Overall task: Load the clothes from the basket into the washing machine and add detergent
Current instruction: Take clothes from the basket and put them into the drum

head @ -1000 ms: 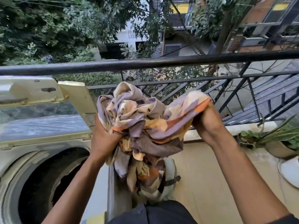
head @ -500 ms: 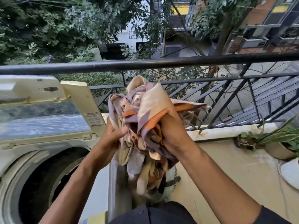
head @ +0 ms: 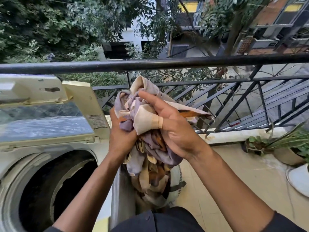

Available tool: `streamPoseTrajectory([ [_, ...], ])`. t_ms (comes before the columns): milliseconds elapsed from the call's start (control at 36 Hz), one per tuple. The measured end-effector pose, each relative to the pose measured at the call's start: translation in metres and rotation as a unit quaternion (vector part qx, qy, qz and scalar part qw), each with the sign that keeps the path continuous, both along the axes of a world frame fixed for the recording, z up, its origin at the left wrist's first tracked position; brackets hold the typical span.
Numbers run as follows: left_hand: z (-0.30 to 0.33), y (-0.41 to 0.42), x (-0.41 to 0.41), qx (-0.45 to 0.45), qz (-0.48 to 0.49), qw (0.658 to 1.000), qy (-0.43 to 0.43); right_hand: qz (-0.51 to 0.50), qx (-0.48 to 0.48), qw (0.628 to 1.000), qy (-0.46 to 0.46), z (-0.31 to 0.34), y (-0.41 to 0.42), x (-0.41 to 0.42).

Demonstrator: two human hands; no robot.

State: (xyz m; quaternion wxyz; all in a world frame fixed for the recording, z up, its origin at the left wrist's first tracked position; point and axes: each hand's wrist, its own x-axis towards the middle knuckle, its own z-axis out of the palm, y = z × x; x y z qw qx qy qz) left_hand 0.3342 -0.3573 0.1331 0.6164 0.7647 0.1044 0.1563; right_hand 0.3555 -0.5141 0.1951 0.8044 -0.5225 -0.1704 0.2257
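Observation:
A crumpled cloth (head: pixel 143 114) patterned in cream, lilac and orange is bunched between both my hands, just right of the washing machine. My left hand (head: pixel 120 136) grips it from the left and below. My right hand (head: pixel 173 126) wraps over its right side, with a plaster on one finger. The cloth's lower end hangs down into the white laundry basket (head: pixel 175 180) beside the machine. The top-loading washing machine (head: pixel 50 148) stands at the left with its lid (head: pixel 43 118) raised and its dark drum (head: pixel 55 191) open. No detergent is in view.
A black metal balcony railing (head: pixel 150 64) runs across just beyond my hands. Potted plants (head: pixel 287 148) and a white dish (head: pixel 299 178) stand on the tiled floor at the right. Trees and buildings lie beyond the railing.
My right hand has swept left and closed over the cloth, squeezing the spread bundle into a tighter bunch. The whole bundle has shifted slightly towards the machine.

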Motion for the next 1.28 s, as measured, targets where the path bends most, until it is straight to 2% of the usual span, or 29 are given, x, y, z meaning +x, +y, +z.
streamPoseTrajectory([
  [139, -0.008, -0.001, 0.005, -0.037, 0.061, 0.997, 0.032, -0.116, -0.093, 0.987, -0.069, -0.008, -0.019, 0.007],
  [250, -0.006, 0.005, 0.006, -0.078, 0.137, 0.987, 0.028, -0.286, -0.207, 0.931, -0.092, -0.038, -0.042, 0.010],
  [333, -0.005, 0.010, 0.007, -0.092, 0.162, 0.982, 0.027, -0.349, -0.289, 0.890, -0.054, -0.076, -0.062, 0.012],
  [389, -0.007, 0.011, 0.008, -0.089, 0.170, 0.981, 0.020, -0.330, -0.301, 0.895, -0.009, -0.099, -0.068, 0.009],
  [472, -0.005, 0.008, 0.009, -0.110, 0.174, 0.978, 0.019, -0.334, -0.262, 0.903, 0.064, -0.131, -0.068, 0.005],
  [528, -0.001, 0.008, 0.010, -0.159, 0.169, 0.973, 0.017, -0.350, -0.272, 0.893, 0.075, -0.159, -0.070, 0.005],
  [583, 0.004, 0.008, 0.010, -0.203, 0.166, 0.965, 0.013, -0.367, -0.309, 0.865, 0.145, -0.190, -0.077, 0.007],
  [667, 0.010, 0.014, 0.011, -0.244, 0.170, 0.955, 0.012, -0.304, -0.379, 0.836, 0.255, -0.233, -0.093, 0.000],
  [778, 0.013, 0.023, 0.015, -0.275, 0.187, 0.943, 0.022, -0.082, -0.478, 0.842, 0.235, -0.247, -0.095, -0.010],
  [833, 0.014, 0.026, 0.017, -0.280, 0.188, 0.941, 0.020, -0.035, -0.507, 0.835, 0.213, -0.252, -0.089, -0.007],
  [889, 0.014, 0.029, 0.017, -0.282, 0.185, 0.941, 0.018, -0.039, -0.524, 0.830, 0.186, -0.257, -0.082, -0.002],
  [1000, 0.012, 0.036, 0.013, -0.265, 0.158, 0.951, 0.024, -0.122, -0.487, 0.852, 0.150, -0.244, -0.074, 0.011],
  [1083, 0.006, 0.045, 0.008, -0.192, 0.158, 0.968, 0.038, -0.221, -0.380, 0.879, 0.185, -0.225, -0.082, 0.025],
  [1167, -0.002, 0.052, -0.001, -0.116, 0.147, 0.982, 0.039, -0.305, -0.288, 0.876, 0.239, -0.186, -0.091, 0.038],
  [1278, -0.019, 0.056, -0.014, -0.052, 0.123, 0.990, 0.043, -0.329, -0.221, 0.897, 0.193, -0.112, -0.098, 0.049],
])
